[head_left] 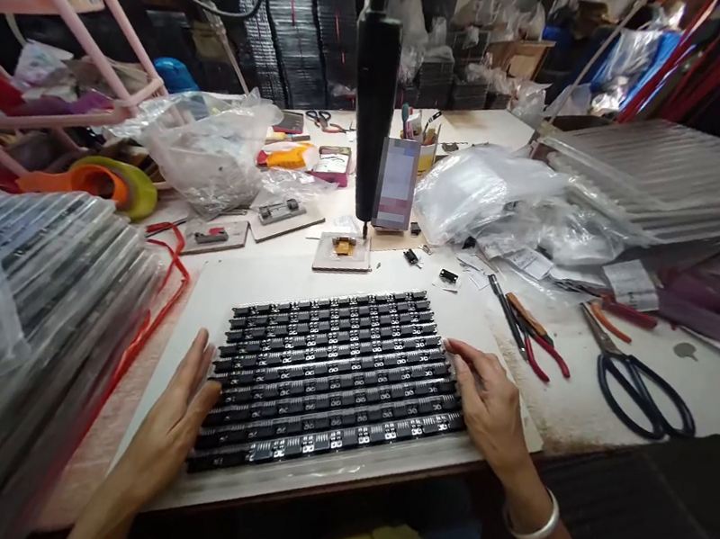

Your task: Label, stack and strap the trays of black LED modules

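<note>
A set of black strips (328, 383), laid in parallel rows and carrying small shiny metal contacts, lies on a white board (179, 327) in front of me. My left hand (177, 409) holds the left edge of the set, fingers stretched along the side and thumb at the strip ends. On the opposite edge, my right hand (485, 403) grips near the far right corner with bent fingers. The undersides of both hands are hidden. Beyond the strips, the tip of a black upright tool (369, 116) hangs over a small block with an orange-brown piece (343, 247).
Pliers (531, 333) and large scissors (634, 377) lie on the right. Stacked clear plastic tubes (29, 326) crowd the left, beside a red cord (155, 310). Plastic bags (488, 194) and a phone-like screen (396, 182) stand farther back, near a pink rack (67, 4).
</note>
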`<state>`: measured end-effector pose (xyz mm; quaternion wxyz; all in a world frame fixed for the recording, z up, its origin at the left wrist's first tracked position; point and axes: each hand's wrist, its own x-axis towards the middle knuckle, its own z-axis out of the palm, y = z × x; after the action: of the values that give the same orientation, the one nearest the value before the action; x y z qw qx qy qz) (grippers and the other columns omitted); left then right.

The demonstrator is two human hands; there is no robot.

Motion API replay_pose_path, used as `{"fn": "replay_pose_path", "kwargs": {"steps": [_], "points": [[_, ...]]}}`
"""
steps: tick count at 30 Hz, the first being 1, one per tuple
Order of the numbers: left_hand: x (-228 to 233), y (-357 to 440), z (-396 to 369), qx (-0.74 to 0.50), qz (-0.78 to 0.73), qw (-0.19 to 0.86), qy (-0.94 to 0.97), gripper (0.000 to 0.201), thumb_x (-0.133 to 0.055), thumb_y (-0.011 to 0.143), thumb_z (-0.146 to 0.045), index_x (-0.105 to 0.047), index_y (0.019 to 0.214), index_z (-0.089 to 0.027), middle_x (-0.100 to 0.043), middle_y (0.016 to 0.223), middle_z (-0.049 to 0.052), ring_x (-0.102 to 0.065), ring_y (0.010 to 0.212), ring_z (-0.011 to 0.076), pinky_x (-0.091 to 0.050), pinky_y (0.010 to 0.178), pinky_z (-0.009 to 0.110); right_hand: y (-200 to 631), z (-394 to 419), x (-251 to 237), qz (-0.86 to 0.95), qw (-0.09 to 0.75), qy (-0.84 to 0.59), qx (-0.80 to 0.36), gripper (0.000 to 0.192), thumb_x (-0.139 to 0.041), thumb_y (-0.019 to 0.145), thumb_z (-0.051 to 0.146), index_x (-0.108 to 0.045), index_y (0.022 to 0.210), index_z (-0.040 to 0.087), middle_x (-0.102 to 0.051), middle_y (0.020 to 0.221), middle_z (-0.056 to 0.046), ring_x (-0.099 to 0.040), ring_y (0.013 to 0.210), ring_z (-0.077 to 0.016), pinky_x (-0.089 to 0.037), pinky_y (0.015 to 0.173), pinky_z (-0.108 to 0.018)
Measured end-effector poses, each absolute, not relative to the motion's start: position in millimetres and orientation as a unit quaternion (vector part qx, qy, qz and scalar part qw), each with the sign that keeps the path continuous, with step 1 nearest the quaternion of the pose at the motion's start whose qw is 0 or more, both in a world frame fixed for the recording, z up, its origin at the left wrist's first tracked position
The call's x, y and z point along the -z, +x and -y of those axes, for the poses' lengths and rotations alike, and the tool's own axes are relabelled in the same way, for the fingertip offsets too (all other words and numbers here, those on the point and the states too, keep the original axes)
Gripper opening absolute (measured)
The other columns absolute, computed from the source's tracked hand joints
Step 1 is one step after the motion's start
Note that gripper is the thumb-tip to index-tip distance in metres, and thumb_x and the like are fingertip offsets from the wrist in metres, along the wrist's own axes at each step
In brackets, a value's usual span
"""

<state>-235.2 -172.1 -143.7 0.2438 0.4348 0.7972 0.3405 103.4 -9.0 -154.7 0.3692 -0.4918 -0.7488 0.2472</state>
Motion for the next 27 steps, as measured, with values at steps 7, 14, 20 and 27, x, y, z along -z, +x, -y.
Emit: {"fn": "replay_pose_path", "kwargs": {"steps": [7,14,20,27], "points": [[146,-210,226,-0.36,-0.794,0.235,0.43,0.078,-0.052,0.082,-0.05,-0.012,0.148,-0.036,-0.024,0.154,0.002,-0.03,0.137,0.0287,-0.025,0.111,0.048,102,9,151,0.753,0.358,-0.498,-0.236,0.026,-0.044,0.092,0.032,-0.063,0.107,0.022,-0.069,0.101,-0.008,-0.06,0.094,-0.024,-0.047,0.085,-0.044],[155,-203,229,-0.249,-0.824,0.149,0.486,0.1,-0.065,0.07,-0.055,-0.008,0.149,-0.031,-0.019,0.155,0.005,-0.024,0.139,0.033,-0.021,0.111,0.053,120,21,146,0.785,0.311,-0.478,-0.241,0.028,-0.045,0.093,0.031,-0.061,0.114,0.023,-0.067,0.102,-0.007,-0.059,0.097,-0.023,-0.047,0.084,-0.042],[153,-201,225,-0.228,-0.813,0.111,0.524,0.091,-0.059,0.076,-0.053,-0.008,0.149,-0.031,-0.016,0.156,0.005,-0.022,0.14,0.0312,-0.022,0.111,0.053,127,29,149,0.779,0.341,-0.475,-0.229,0.025,-0.046,0.093,0.028,-0.06,0.112,0.023,-0.068,0.102,-0.006,-0.059,0.097,-0.0218,-0.046,0.085,-0.041],[155,-199,228,-0.225,-0.804,0.089,0.543,0.089,-0.058,0.078,-0.053,-0.009,0.149,-0.03,-0.015,0.156,0.007,-0.02,0.141,0.0312,-0.022,0.112,0.054,122,31,148,0.828,0.307,-0.444,-0.154,0.028,-0.044,0.094,0.028,-0.057,0.118,0.022,-0.067,0.107,-0.007,-0.056,0.097,-0.0241,-0.041,0.083,-0.042]]}}
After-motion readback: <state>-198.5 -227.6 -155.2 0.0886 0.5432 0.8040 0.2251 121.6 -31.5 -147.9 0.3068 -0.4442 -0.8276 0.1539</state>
